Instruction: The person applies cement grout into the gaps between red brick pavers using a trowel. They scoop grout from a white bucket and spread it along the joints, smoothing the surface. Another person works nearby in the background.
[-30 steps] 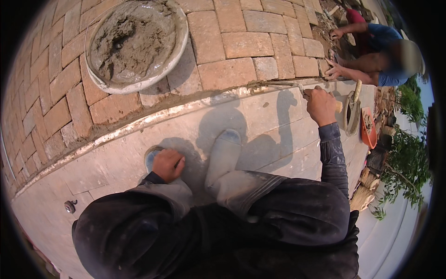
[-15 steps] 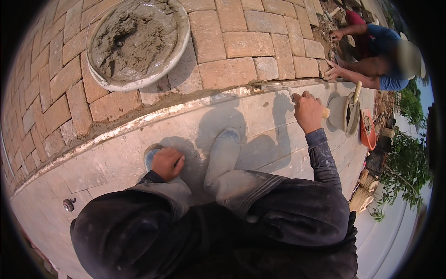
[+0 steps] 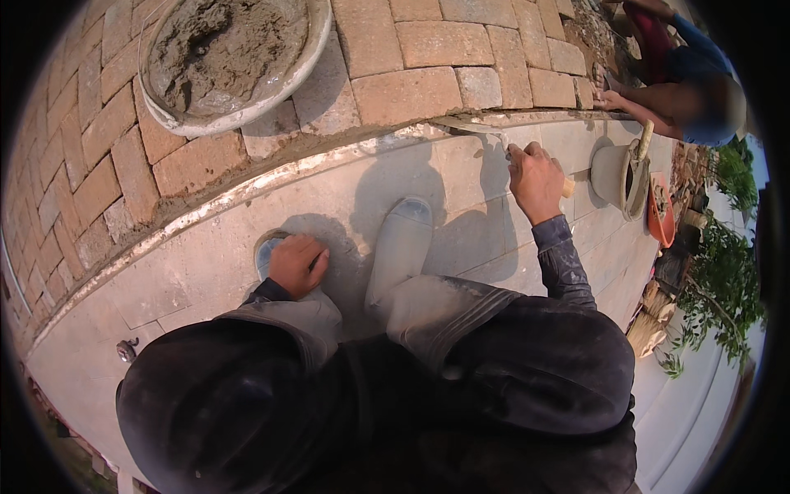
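My right hand (image 3: 536, 179) is closed around the handle of a trowel (image 3: 471, 126). Its thin blade points left and lies along the seam between the brick paving (image 3: 407, 95) and the pale stone strip (image 3: 210, 267). A wooden handle end shows beyond my fist. My left hand (image 3: 298, 265) hangs over my left boot, fingers curled, with nothing visible in it. Beyond the seam, at the upper left, a round pan (image 3: 202, 128) of wet grey mortar (image 3: 239, 62) sits on the bricks.
A bucket (image 3: 611, 174) with a stick-like handle stands right of my right hand, beside an orange basin (image 3: 661, 210). Another person (image 3: 699, 99) crouches at the upper right, hands near the bricks. A small metal object (image 3: 127, 350) lies at left. Leafy branches (image 3: 716, 284) hang at right.
The trowel and my right hand have shifted slightly left along the seam. The view has tilted a little, and the other person's far arm has pulled back from the bricks.
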Demonstrator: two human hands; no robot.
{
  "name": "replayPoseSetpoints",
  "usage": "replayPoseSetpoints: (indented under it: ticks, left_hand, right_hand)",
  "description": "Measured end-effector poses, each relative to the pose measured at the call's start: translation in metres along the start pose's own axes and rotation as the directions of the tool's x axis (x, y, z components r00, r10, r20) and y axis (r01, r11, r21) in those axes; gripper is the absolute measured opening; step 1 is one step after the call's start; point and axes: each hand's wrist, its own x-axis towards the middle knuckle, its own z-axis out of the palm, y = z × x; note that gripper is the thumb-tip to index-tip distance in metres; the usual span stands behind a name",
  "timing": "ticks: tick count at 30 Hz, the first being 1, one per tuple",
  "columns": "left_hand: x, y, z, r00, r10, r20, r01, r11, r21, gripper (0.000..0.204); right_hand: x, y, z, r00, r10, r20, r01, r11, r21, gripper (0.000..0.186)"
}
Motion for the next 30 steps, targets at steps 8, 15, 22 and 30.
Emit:
replayPoseSetpoints:
  ticks: [8,15,22,30]
  left_hand:
    - [0.0,-0.002,-0.001,1.0,-0.001,-0.021,0.001,1.0,0.022,0.007]
    - [-0.001,0.0,0.0,1.0,-0.009,-0.025,0.009,1.0,0.007,0.007]
    - [0.003,0.0,0.0,0.999,0.01,-0.033,-0.01,1.0,0.001,0.006]
    - [0.003,0.002,-0.002,1.0,-0.005,-0.021,0.005,1.0,0.006,0.006]
  right_hand:
    - [0.01,0.009,-0.024,0.998,-0.062,0.006,0.062,0.998,0.019,0.027]
    - [0.017,0.007,-0.022,0.997,-0.076,0.007,0.076,0.995,0.069,0.03]
    - [0.021,-0.005,-0.005,0.994,-0.102,0.029,0.1,0.994,0.039,0.032]
    - [0.024,0.001,-0.023,0.994,-0.079,0.071,0.072,0.993,0.094,0.033]
